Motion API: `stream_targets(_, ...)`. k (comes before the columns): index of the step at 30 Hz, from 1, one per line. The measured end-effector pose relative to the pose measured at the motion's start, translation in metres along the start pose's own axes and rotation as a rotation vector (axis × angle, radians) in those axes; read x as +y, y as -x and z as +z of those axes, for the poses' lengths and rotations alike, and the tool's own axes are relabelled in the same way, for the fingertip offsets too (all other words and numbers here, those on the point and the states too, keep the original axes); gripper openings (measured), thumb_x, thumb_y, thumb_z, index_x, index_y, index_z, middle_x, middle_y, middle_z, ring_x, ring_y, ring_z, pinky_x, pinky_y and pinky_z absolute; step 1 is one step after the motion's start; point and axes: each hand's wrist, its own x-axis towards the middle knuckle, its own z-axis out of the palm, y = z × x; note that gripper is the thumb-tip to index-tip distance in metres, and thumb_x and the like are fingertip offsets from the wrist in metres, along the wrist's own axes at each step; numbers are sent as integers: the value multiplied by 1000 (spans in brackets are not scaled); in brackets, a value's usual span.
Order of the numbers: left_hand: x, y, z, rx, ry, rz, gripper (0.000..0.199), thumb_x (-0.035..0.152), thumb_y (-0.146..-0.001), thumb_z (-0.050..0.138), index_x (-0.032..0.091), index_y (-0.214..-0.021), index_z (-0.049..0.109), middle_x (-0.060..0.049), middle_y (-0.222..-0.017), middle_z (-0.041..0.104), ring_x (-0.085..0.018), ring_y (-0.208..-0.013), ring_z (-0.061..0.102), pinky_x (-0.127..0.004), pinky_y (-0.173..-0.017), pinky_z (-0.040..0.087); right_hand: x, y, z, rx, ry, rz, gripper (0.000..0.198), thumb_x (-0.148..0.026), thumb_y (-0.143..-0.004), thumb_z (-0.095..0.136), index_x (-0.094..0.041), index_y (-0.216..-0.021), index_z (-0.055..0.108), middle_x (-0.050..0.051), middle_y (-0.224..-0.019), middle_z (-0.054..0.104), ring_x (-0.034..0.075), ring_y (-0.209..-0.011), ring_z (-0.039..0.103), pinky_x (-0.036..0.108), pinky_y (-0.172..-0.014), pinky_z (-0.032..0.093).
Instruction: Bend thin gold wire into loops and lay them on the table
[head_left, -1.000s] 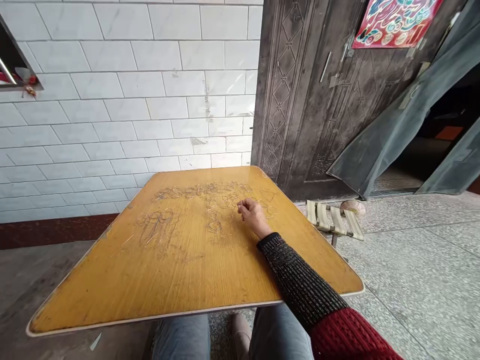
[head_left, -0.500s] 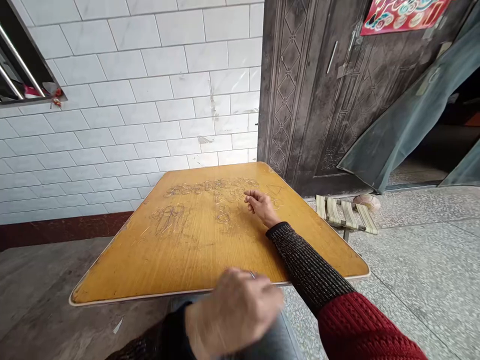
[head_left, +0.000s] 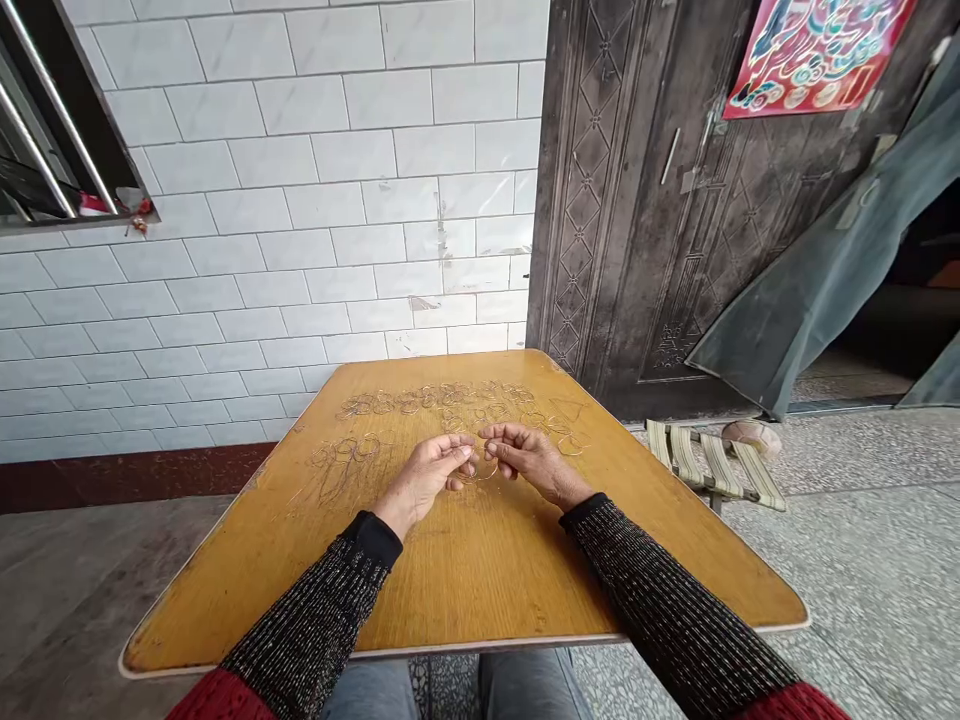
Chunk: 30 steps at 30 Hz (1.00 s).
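Note:
My left hand (head_left: 431,472) and my right hand (head_left: 532,462) meet above the middle of the wooden table (head_left: 450,590), fingertips almost touching. Both are closed in a pinch on a thin wire loop (head_left: 482,475), which curves between and below the fingers. Its ends are hidden by my fingertips. Beyond the hands, a row of thin wire rings (head_left: 435,397) lies across the far part of the table. To the left of my left hand there is a looser tangle of wire loops (head_left: 341,460). A triangular piece of wire (head_left: 566,408) lies at the far right.
White wall tiles (head_left: 300,200) rise behind the table. On the right are a dark carved door (head_left: 637,200), a grey hanging curtain (head_left: 810,290), and a low strap stool (head_left: 712,462) with a pale ball (head_left: 752,436) behind it. A barred window (head_left: 60,120) is at upper left.
My left hand has moved from below the table's near edge up to my right hand, and both now pinch a wire loop. The view has also shifted slightly.

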Motion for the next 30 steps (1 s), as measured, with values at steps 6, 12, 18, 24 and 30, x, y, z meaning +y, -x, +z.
stream_targets(6,-16,-9,-1,11,174,9,26,26,-63,68,13,-83,60,-4,-77,60,-9,-64,53,-19,-52,37,2,-2,2,5,41,38,34,-38,-68,62,-14,-92,56,-4,-63,57,3,-39,42,17,-38,30)
stream_targets(12,-21,-8,-5,-33,233,26,28,21,-62,69,14,-88,61,-3,-80,58,-10,-68,53,-21,-56,40,5,0,4,-38,117,66,29,-37,-70,60,-14,-87,58,-6,-58,52,3,-39,42,17,-39,30)
stream_targets(18,-21,-7,-4,-33,260,44,30,18,-62,68,14,-91,59,-2,-79,57,-9,-67,51,-21,-58,40,2,1,5,-48,153,72,31,-41,-71,59,-13,-85,59,-7,-51,48,4,-39,40,17,-39,29)
stream_targets(24,-21,-6,-2,-48,262,11,28,20,-63,69,14,-89,60,-5,-83,59,-11,-70,53,-21,-57,39,2,1,5,-65,150,96,31,-43,-70,60,-14,-80,59,-6,-54,50,3,-39,41,17,-39,30)
stream_targets(30,-22,-6,-1,14,277,-3,22,20,-62,68,14,-82,62,-4,-80,60,-10,-67,53,-22,-58,39,4,1,6,-67,136,121,33,-45,-68,61,-15,-82,59,-5,-58,53,4,-39,42,17,-38,29)
